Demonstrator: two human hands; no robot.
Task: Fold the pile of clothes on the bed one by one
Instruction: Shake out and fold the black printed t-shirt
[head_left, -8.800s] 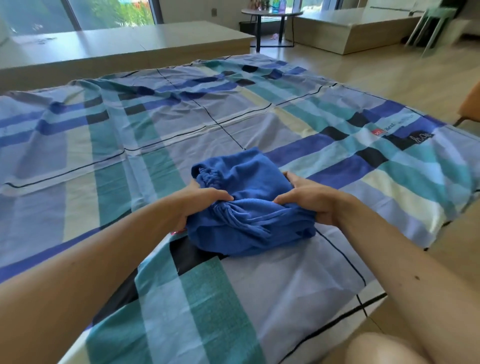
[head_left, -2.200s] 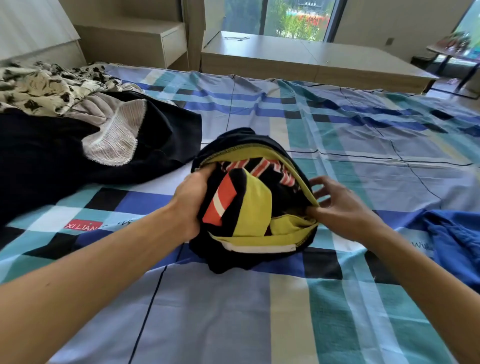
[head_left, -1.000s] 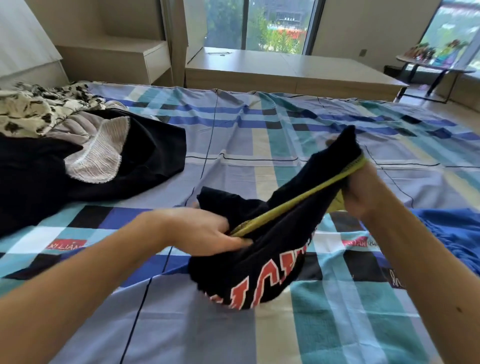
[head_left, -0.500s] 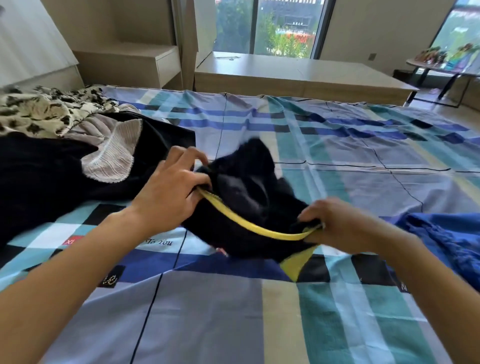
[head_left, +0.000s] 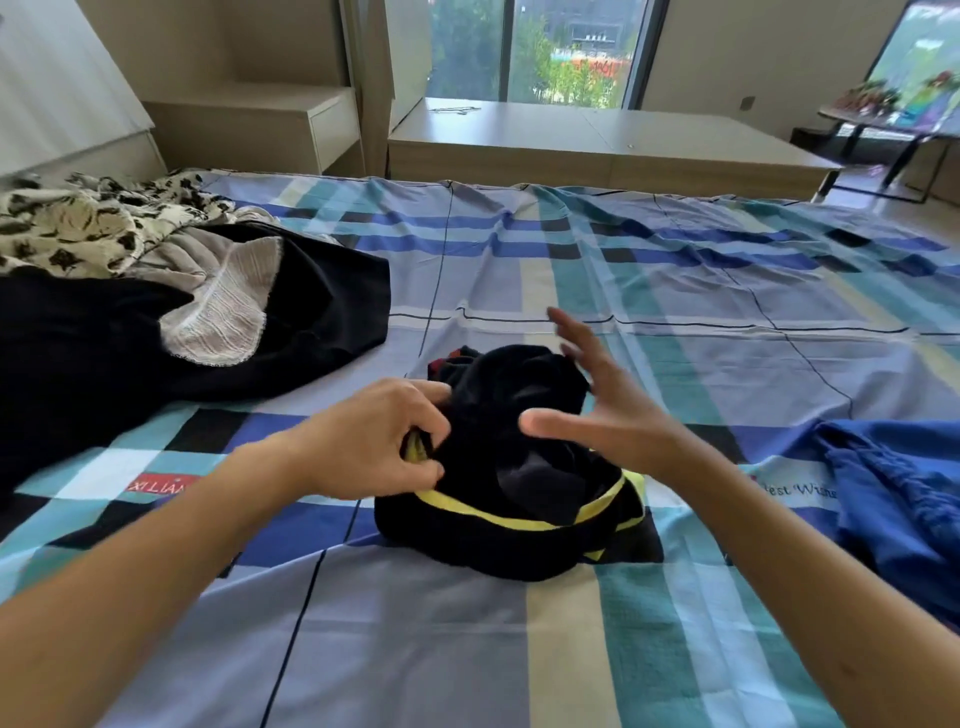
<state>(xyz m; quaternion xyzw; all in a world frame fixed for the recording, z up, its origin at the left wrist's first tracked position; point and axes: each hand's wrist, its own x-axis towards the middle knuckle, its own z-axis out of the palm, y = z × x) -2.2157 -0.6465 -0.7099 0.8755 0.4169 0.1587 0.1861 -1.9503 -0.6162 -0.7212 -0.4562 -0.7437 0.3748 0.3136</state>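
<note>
Half a second before, both hands had stretched the yellow band between them. Now the black garment (head_left: 514, 473) lay bunched in a heap on the checked bedsheet (head_left: 675, 291), near the front middle of the bed. The right hand (head_left: 608, 415) had released it. Its fingers were spread and straight over the heap's right side, and I could not tell whether they touched the cloth. The left hand (head_left: 374, 441) grasped the heap's left edge, fingers curled into the fabric with a bit of yellow showing under them. The yellow band (head_left: 488, 514) ran across the front of the heap. The pile of clothes (head_left: 104, 332) sat at the far left: dark cloth, a white lacy piece and a cream patterned piece. A blue garment (head_left: 898, 499) lay crumpled at the right edge, apart from the heap.
</note>
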